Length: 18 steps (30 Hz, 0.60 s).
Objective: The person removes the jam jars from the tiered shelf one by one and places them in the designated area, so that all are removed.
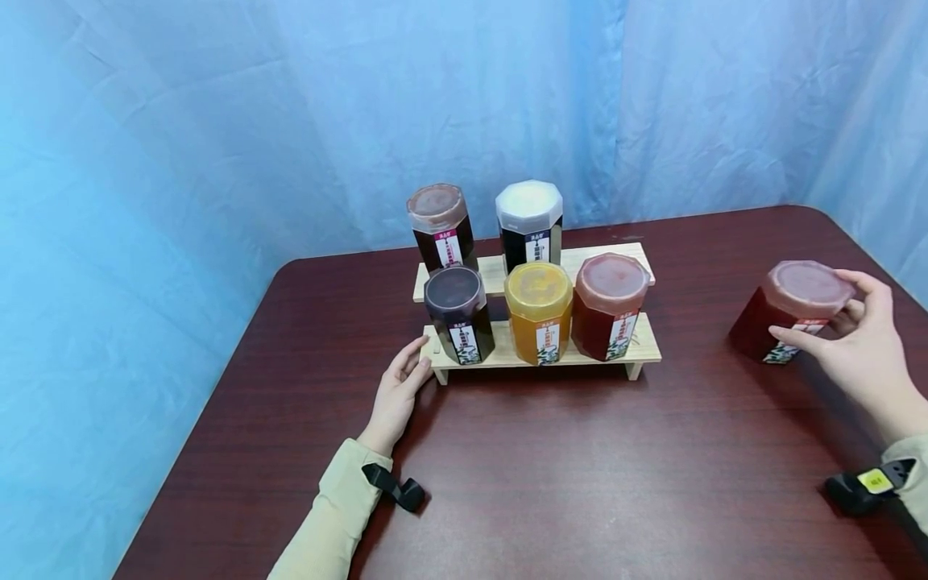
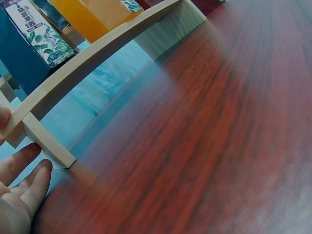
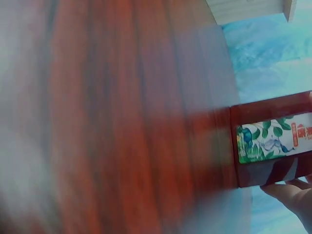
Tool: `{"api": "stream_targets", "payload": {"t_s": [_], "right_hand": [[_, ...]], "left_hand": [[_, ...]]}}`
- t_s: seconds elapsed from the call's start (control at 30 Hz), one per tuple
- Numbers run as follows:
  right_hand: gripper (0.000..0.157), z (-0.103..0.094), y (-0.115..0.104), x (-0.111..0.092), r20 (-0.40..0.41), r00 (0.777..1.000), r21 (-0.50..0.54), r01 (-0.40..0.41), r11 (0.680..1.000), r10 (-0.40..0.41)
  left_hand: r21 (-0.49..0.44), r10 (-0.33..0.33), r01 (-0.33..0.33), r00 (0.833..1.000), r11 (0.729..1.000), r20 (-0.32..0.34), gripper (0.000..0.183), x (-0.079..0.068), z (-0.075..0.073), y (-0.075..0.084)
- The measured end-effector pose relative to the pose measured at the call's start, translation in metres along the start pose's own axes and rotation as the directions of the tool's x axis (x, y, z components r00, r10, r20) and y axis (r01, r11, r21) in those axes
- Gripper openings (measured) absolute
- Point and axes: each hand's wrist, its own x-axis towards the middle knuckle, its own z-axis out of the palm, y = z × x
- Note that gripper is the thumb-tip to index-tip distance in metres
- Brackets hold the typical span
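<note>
My right hand (image 1: 866,338) grips a red jar (image 1: 754,322) round its upper part at the right of the table, thumb on the near side. In the right wrist view the red jar (image 3: 273,139) shows a white label with leaves; whether its base touches the table I cannot tell. My left hand (image 1: 397,395) holds the left end of the two-step wooden rack (image 1: 500,357). In the left wrist view fingers (image 2: 36,185) lie below the board by the rack's leg. The lower step bears a dark jar (image 1: 457,314), a yellow jar (image 1: 538,314) and another red jar (image 1: 609,306).
On the upper step stand a dark brown jar (image 1: 442,225) and a black jar with a white lid (image 1: 529,221). The dark red-brown table (image 1: 551,467) reaches back to a blue curtain (image 1: 435,105), which also hangs along the left. Each wrist wears a black camera mount (image 1: 395,487).
</note>
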Motion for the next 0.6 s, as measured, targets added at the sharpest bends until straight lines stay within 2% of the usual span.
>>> {"api": "stream_targets", "payload": {"t_s": [0.2, 0.33, 0.5, 0.6], "right_hand": [[0.092, -0.007, 0.014, 0.007, 0.052, 0.999, -0.140, 0.020, 0.990, -0.013], [0.092, -0.010, 0.021, 0.014, 0.050, 0.999, -0.288, 0.015, 0.958, -0.001], [0.091, -0.012, 0.003, 0.015, 0.049, 0.999, -0.430, 0.013, 0.903, 0.009], [0.090, -0.012, -0.011, 0.016, 0.060, 0.998, -0.454, 0.031, 0.890, -0.005]], "left_hand": [[0.003, 0.007, -0.007, 1.000, 1.000, -0.005, 0.043, -0.001, 0.001, 0.000], [0.027, 0.012, -0.012, 1.000, 1.000, -0.010, 0.043, 0.000, 0.000, 0.000], [0.044, 0.009, -0.008, 1.000, 0.999, -0.012, 0.043, 0.000, 0.000, 0.000], [0.050, 0.013, -0.012, 1.000, 0.999, -0.011, 0.043, 0.000, 0.000, 0.000]]}}
